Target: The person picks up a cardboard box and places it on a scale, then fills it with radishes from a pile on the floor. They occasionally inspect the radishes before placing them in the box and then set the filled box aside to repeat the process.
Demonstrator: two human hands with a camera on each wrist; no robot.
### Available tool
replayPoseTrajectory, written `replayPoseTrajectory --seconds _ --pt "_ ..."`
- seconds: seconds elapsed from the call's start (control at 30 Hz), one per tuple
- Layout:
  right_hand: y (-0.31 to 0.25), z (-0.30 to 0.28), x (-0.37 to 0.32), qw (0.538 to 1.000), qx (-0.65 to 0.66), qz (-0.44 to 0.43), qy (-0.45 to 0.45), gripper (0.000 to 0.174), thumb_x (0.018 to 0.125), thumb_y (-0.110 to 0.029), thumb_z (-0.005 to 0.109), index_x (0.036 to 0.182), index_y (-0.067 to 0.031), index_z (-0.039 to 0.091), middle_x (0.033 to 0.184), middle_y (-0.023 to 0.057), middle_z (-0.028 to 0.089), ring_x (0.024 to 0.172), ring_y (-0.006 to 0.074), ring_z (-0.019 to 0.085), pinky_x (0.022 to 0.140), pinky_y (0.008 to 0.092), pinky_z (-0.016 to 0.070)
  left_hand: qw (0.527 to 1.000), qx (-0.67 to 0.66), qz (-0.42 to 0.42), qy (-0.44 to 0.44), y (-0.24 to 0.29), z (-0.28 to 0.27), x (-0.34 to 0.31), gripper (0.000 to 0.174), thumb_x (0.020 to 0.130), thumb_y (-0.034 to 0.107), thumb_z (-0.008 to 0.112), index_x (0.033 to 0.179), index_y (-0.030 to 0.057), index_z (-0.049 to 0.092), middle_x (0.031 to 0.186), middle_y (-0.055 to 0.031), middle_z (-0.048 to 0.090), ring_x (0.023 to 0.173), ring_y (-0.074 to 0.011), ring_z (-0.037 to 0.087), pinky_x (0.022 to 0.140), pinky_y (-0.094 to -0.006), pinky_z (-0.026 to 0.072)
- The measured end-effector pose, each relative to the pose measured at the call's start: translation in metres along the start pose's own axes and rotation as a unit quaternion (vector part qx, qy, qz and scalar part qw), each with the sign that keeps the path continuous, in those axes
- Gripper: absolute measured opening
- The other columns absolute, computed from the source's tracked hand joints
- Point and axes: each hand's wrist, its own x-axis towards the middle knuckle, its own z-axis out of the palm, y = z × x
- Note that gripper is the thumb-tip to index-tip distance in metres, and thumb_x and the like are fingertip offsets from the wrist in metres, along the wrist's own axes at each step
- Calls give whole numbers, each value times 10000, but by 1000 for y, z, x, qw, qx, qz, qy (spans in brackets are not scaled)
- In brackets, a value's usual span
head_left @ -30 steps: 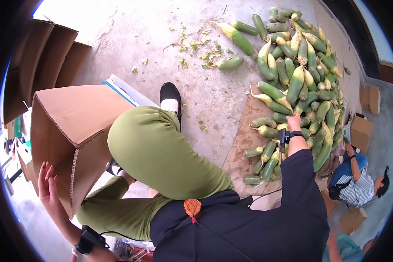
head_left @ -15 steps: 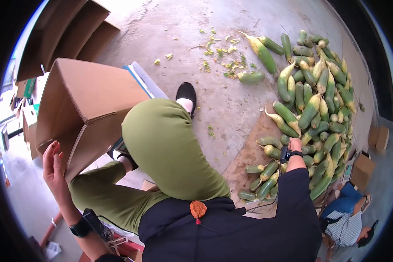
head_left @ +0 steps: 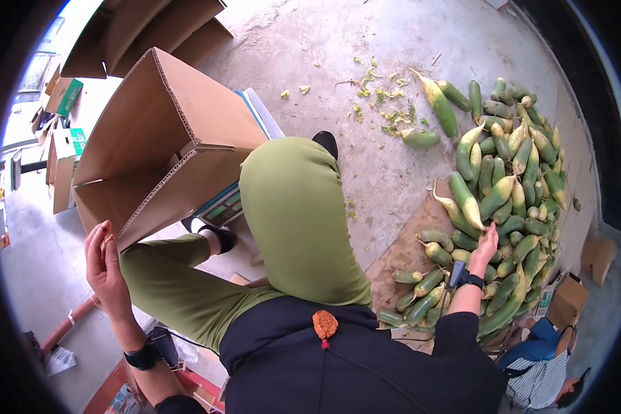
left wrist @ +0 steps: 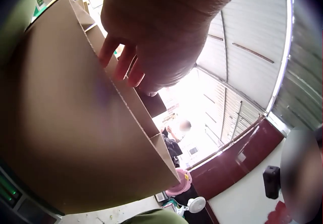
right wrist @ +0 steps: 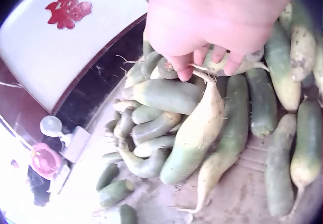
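Observation:
My right hand (head_left: 486,243) is over a pile of green radishes (head_left: 500,196), palm partly showing and fingers reaching in among them. In the right wrist view its fingertips lie right at the thin root end of a pale-necked radish (right wrist: 197,125), with other radishes behind. On the other side, my left hand (head_left: 107,265) is raised at the near edge of a large cardboard box (head_left: 217,114), fingers loosely bent and holding nothing. The left wrist view shows those fingers overlapping the rim of the box (left wrist: 65,118). The box stands tilted, its opening facing left.
The box leans against a flat scale-like device (head_left: 222,208) beside my leg. More cardboard boxes (head_left: 145,34) stand at the upper left. Leaf scraps (head_left: 393,117) litter the concrete floor. Another person (head_left: 541,376) is at the lower right, beyond the pile.
The view has turned, so box and radishes sit further right. My right hand's fingers look looser and more extended than before at the radish. The left hand stays by the box edge.

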Motion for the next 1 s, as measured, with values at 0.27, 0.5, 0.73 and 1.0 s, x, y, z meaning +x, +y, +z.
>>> replayPoseTrajectory --seconds 0.27,0.5,0.73,1.0 --pt "-158 110 -43 938 209 -193 -198 204 975 -226 420 958 -62 541 1083 92 591 1025 200 549 897 332 408 993 31 104 38 39 -2 25 227 920 -17 462 1123 -42 558 1182 -115 549 1115 -191 509 974 -293 389" --pt "-348 175 -146 759 377 -280 -451 246 966 -298 427 897 -78 513 846 37 480 810 165 444 855 343 370 979 -77 181 -53 91 14 68 324 823 -65 517 1139 -24 572 1190 -117 537 1107 -187 513 942 -290 397" --pt "-500 258 -298 465 483 -61 -739 96 870 -46 395 777 -71 397 756 22 314 723 163 356 884 384 260 980 -80 171 -62 94 4 95 611 747 87 668 1320 112 456 1323 -58 463 1209 -208 446 941 -355 397" --pt "-450 360 -438 479 494 116 -717 201 967 -206 406 809 -85 435 709 40 425 661 179 393 677 288 365 951 -232 10 -206 48 -22 92 716 656 9 724 1314 50 444 1222 -64 507 1148 -173 476 949 -291 398"
